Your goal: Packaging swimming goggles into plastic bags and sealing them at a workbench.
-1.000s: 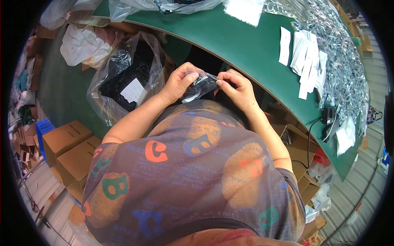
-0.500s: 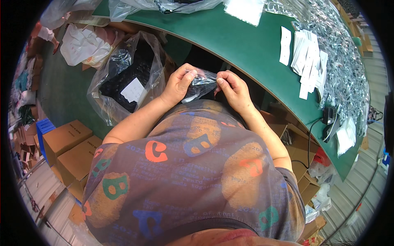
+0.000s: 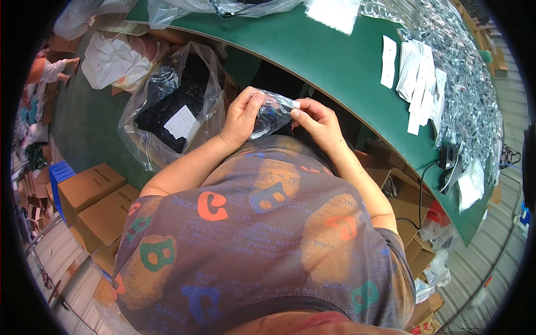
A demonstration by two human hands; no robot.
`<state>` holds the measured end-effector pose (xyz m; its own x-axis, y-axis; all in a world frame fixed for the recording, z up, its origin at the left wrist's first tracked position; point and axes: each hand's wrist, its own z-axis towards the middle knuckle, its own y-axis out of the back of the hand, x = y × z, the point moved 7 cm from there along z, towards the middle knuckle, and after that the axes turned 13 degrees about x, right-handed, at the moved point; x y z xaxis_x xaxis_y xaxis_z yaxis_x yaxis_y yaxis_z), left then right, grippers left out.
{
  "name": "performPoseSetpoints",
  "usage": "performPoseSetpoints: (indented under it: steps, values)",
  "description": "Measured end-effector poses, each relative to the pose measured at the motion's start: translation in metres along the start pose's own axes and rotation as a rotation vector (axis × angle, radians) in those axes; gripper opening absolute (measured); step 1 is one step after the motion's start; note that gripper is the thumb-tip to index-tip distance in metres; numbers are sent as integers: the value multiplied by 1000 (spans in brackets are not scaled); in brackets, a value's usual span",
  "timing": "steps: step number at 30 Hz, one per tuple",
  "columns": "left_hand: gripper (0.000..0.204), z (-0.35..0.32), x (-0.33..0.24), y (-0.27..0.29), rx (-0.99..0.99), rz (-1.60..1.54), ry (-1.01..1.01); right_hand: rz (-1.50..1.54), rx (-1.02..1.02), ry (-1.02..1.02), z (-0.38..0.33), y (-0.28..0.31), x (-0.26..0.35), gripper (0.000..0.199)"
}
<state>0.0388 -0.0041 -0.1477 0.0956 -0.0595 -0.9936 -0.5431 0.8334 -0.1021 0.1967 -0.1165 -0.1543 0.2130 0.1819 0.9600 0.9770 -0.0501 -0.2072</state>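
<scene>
Between my hands, just above my lap, is a small clear plastic bag [image 3: 272,113] with something dark showing through it; what that is I cannot make out. My left hand [image 3: 244,114] pinches the bag's left side between thumb and fingers. On the other side, my right hand [image 3: 317,120] grips its upper right corner with thumb and forefinger. To the left of my left hand, a large open clear sack [image 3: 129,120] holds black items [image 3: 159,114], with a white paper slip [image 3: 180,122] lying on them.
The green table [image 3: 329,72] curves across in front of me. White card strips [image 3: 416,84] and a heap of clear-bagged pieces [image 3: 466,72] lie on its right. A black plug adapter [image 3: 447,157] with a cable sits near its edge. Cardboard boxes [image 3: 92,187] stand at left.
The bag's upper edge has tilted, and my right fingers have shifted slightly along its corner. At the far left, another person's legs have come further into view.
</scene>
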Motion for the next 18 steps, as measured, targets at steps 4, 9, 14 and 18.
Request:
performPoseSetpoints:
  steps: [4, 9, 14, 18]
  values:
    - [30, 0, -6, -2, -8, 36, -16, -53, -7, 50, 2, -2, 10, 17]
    - [30, 0, -7, -3, -2, 0, -2, -81, -16, 75, 3, -3, 14, 15]
    - [30, 0, -5, -4, 1, -12, -2, -62, -28, 70, 1, -2, 14, 13]
    - [30, -1, -3, -3, -10, 5, 8, -30, -23, 78, 2, -4, 12, 12]
